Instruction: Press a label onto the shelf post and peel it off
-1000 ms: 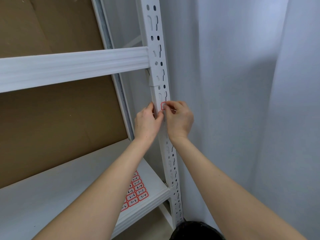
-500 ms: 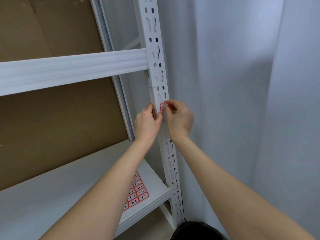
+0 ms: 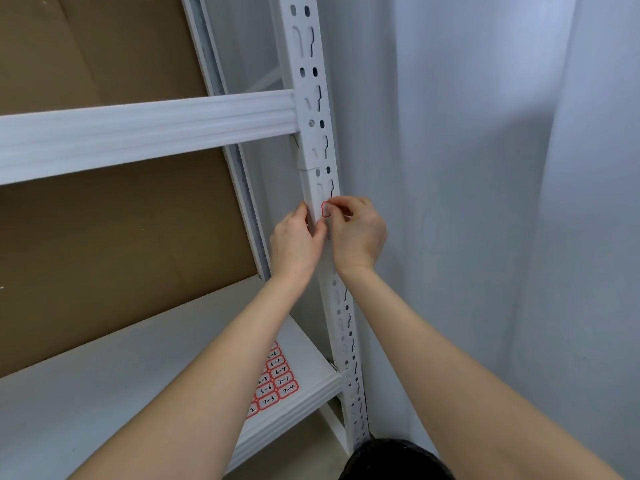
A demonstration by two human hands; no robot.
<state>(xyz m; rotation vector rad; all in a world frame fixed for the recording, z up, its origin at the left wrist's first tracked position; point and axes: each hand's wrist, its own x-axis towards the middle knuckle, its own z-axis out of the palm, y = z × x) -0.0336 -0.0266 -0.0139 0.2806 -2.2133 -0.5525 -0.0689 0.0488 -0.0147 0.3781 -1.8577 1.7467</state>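
Both my arms up & fwd, bare forearms converging toward centre. My left hand (image 3: 297, 241) upright, back to cam, thumb up, fingers wrapped out of sight. My right hand (image 3: 358, 233) just beside it, nearly touching, fingers curled, thumb & index tips pinched together at top left. Wrists straight.

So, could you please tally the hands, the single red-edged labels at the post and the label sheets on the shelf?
Hands: 2, the left hand gripping the post, the right hand pinching the label
Red-edged label at the post: 1
Label sheet on the lower shelf: 1
Total: 4
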